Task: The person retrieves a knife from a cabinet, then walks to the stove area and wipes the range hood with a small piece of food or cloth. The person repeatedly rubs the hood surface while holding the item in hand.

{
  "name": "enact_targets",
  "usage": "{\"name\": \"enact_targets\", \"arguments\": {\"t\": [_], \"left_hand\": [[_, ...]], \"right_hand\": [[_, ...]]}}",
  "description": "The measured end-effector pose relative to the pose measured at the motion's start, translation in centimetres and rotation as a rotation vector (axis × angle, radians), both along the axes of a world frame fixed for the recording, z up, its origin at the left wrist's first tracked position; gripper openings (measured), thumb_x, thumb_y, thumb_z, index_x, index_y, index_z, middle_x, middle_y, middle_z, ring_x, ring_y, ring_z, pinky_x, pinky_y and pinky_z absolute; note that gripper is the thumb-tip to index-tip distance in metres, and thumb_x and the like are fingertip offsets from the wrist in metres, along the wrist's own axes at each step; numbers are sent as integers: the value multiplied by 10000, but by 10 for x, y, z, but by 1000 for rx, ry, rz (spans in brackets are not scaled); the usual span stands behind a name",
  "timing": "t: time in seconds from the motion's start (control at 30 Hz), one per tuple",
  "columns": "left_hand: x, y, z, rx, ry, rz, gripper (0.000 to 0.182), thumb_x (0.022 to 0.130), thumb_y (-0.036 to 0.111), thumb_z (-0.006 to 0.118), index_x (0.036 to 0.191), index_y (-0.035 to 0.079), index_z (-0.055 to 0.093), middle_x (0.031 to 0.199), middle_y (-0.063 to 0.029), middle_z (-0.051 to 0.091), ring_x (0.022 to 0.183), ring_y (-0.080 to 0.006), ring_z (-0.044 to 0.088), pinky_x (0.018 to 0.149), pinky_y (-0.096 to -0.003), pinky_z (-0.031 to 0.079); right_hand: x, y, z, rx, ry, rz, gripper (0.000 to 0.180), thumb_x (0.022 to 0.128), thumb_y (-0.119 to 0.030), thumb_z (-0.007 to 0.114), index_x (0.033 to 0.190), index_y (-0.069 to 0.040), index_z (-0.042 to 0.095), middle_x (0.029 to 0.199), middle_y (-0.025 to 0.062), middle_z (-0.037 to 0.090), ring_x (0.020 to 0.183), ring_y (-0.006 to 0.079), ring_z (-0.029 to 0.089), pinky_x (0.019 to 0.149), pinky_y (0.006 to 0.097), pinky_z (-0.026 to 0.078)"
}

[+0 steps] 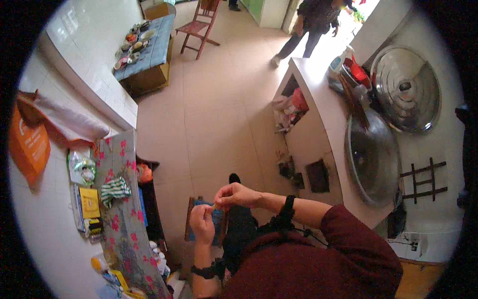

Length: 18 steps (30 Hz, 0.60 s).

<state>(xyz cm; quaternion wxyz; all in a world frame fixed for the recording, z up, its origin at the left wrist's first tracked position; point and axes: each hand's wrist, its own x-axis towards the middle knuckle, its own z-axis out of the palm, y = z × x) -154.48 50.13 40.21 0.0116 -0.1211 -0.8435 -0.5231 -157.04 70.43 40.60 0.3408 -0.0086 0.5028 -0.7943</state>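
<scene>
In front of my body, both hands meet at the fingertips around a small pale yellowish piece (214,206), too small and blurred to identify. My left hand (202,221) pinches it from the left, thumb against bent fingers. From the right, my right hand (237,195) grips it between thumb and forefinger. Most of the piece is hidden by the fingers. Below the hands is a low wooden stool (189,224) with a blue top, partly covered by my left hand and dark-trousered leg. Each wrist wears a black strap.
On my left runs a flowered counter (121,224) with a striped cloth (115,190) and several packages. To my right, a large wok (373,160) is set into a stove counter beside a metal lid (405,89). Ahead are a folding chair (198,28), a dish-laden table (157,48) and another person (317,18).
</scene>
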Motion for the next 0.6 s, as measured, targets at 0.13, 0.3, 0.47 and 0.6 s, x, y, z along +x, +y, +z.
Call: {"name": "enact_targets", "arguments": {"t": [0.13, 0.3, 0.47, 0.6], "left_hand": [[-87, 8, 3, -86, 96, -3, 142, 904, 145, 565, 815, 35, 562, 801, -142, 575, 767, -328, 545, 687, -389, 442], [-235, 16, 17, -112, 192, -47, 126, 893, 128, 571, 811, 34, 561, 789, -134, 574, 768, -327, 544, 679, -393, 441], [-386, 15, 44, -124, 194, -22, 119, 896, 126, 562, 817, 37, 562, 773, -123, 565, 746, -319, 533, 663, -391, 431], [-495, 10, 60, -153, 198, -36, 136, 911, 142, 551, 826, 37, 567, 770, -129, 556, 736, -319, 525, 658, -389, 423]], "right_hand": [[-86, 6, -1, -20, 36, 22, 166, 872, -179, 677, 943, -30, 661, 852, 6, 649, 796, 93, 584, 737, 248, 482], [-232, 12, 1, 64, 33, 6, 159, 879, -170, 665, 926, -19, 649, 836, 9, 638, 781, 93, 575, 732, 239, 473], [-390, 6, 21, 15, 49, -6, 159, 887, -171, 653, 924, -17, 634, 836, 25, 637, 745, 100, 560, 691, 252, 468], [-492, 2, 40, -21, 98, -51, 160, 883, -183, 658, 907, -27, 637, 831, 27, 641, 736, 98, 562, 678, 254, 468]]}}
